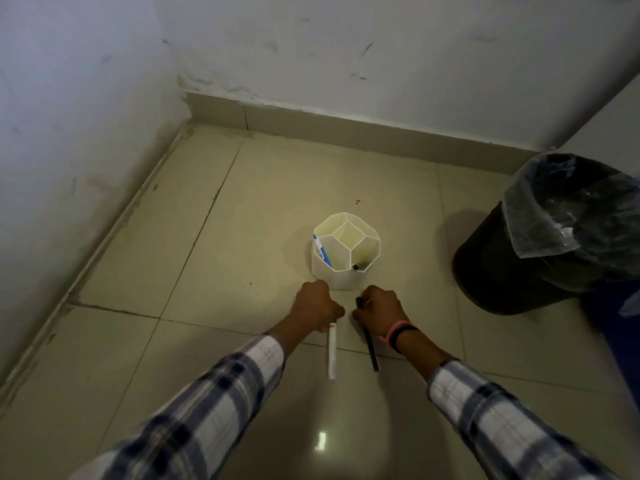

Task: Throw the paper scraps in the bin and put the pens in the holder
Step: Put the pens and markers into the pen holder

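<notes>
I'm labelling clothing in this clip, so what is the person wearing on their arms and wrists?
Both arms are in long checked sleeves, white with dark blue-black plaid bands, ending short of the wrists. The left hand is bare with nothing on its wrist. The right hand has a pink band and a black band side by side on the wrist.

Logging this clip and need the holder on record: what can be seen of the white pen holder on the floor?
The pen holder is a white, faceted pot, plastic by its look, split by thin walls into several open compartments. It stands upright on the tiled floor, just beyond both hands and left of the lined bin. A blue and white pen leans in its left compartment; a dark-tipped pen shows in the near right one. The far compartments look empty. Neither hand clearly touches it.
</notes>
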